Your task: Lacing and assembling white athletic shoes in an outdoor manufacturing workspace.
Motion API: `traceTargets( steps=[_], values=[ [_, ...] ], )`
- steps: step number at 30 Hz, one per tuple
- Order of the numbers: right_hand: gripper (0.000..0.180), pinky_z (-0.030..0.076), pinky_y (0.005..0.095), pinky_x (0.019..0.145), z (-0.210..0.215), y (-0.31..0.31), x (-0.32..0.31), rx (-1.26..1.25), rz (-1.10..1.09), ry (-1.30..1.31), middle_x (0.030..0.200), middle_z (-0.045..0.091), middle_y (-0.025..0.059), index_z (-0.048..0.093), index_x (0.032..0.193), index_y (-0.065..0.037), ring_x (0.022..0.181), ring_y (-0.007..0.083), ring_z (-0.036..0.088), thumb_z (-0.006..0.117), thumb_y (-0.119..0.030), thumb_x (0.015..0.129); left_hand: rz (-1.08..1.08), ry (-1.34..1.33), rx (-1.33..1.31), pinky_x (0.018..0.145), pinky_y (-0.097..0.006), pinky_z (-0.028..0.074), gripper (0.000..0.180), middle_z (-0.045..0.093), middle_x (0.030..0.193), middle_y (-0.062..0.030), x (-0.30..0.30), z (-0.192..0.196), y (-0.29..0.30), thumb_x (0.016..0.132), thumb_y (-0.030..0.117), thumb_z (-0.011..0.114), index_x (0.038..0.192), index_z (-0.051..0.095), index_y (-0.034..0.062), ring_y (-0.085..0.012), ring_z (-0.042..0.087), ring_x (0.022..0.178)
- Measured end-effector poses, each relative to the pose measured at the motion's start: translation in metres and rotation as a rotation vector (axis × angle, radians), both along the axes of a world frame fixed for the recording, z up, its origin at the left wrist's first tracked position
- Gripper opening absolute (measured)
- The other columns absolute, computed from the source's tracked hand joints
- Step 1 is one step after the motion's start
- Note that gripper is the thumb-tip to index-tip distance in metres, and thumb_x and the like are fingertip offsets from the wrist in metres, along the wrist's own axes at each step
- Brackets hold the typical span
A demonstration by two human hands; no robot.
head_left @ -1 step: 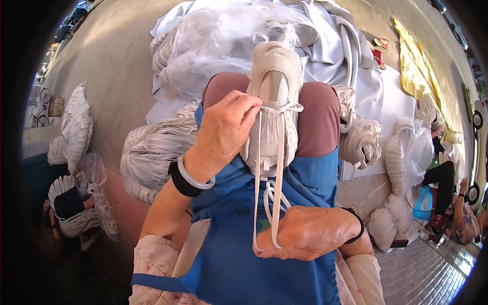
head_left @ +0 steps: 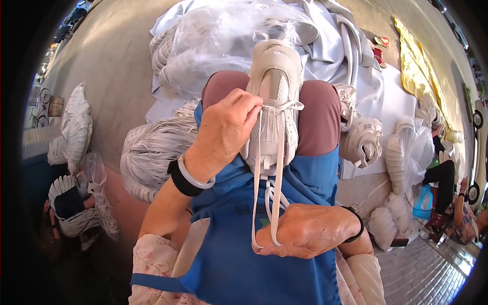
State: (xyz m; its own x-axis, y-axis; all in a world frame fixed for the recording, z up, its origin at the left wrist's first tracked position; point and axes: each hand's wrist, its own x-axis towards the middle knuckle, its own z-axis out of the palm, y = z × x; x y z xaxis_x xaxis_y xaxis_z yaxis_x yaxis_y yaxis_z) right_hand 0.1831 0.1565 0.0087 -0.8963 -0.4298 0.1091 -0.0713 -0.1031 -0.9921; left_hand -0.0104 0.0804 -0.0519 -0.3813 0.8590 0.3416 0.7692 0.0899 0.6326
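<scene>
Between knees [head_left: 321, 119], shoe [head_left: 274, 84] (far edge free); left grip [head_left: 226, 127], right grip [head_left: 312, 229] tight on laces [head_left: 277, 195]

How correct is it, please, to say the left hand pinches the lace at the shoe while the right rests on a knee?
Not quite: the right hand isn't on a knee; the head view shows it holding the lace. The left hand pinches it at the shoe.

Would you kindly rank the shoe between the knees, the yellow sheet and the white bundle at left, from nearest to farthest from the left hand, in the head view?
1. Shoe: just right of the left hand.
2. White bundle: lower left.
3. Yellow sheet: far right.
</scene>
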Motion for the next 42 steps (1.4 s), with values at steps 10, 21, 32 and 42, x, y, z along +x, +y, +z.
traceTargets(
  steps=[10, 21, 32, 42],
  values=[
    [0.017, 0.047, 0.0411, 0.062, 0.011, 0.015, 0.002, 0.070, -0.083, -0.268, 0.075, 0.062, 0.0147, 0.053, 0.101, 0.000, 0.069, 0.0335, 0.063, 0.056, -0.016, 0.096, -0.103, -0.463, -0.132, 0.051, -0.024, 0.044, 0.005, 0.054, 0.076, -0.0050, -0.035, -0.007, 0.005, 0.095, 0.007, 0.053, 0.096, 0.055, 0.0027, -0.0137, 0.053, 0.056],
    [0.022, 0.050, 0.0397, 0.061, 0.010, 0.011, 0.020, -0.258, -0.215, 0.159, 0.089, 0.065, 0.0128, 0.060, 0.108, -0.003, 0.074, 0.0333, 0.064, 0.063, -0.005, 0.087, 0.002, -0.953, -0.311, 0.044, -0.017, 0.044, 0.009, 0.052, 0.079, -0.0027, -0.021, -0.003, 0.010, 0.099, 0.009, 0.048, 0.103, 0.052, 0.0019, -0.0056, 0.049, 0.053],
    [0.016, 0.039, 0.0420, 0.045, 0.024, -0.009, -0.011, 0.188, 0.075, 0.198, 0.053, 0.048, 0.0155, 0.043, 0.082, 0.005, 0.051, 0.0375, 0.055, 0.058, 0.000, 0.078, -0.226, -1.201, -0.585, 0.054, -0.023, 0.053, 0.045, 0.066, 0.082, -0.0093, -0.011, 0.025, -0.030, 0.103, 0.041, 0.043, 0.111, 0.056, -0.0011, -0.0130, 0.064, 0.064],
    [0.021, 0.047, 0.0371, 0.057, 0.010, 0.004, 0.005, 0.409, -0.227, -0.048, 0.073, 0.059, 0.0122, 0.060, 0.097, 0.000, 0.067, 0.0313, 0.062, 0.065, -0.017, 0.086, -0.187, -1.670, -0.344, 0.052, -0.023, 0.051, 0.021, 0.065, 0.073, -0.0044, 0.032, 0.015, -0.035, 0.097, 0.024, 0.060, 0.100, 0.060, 0.0029, -0.0099, 0.060, 0.055]
  ],
)
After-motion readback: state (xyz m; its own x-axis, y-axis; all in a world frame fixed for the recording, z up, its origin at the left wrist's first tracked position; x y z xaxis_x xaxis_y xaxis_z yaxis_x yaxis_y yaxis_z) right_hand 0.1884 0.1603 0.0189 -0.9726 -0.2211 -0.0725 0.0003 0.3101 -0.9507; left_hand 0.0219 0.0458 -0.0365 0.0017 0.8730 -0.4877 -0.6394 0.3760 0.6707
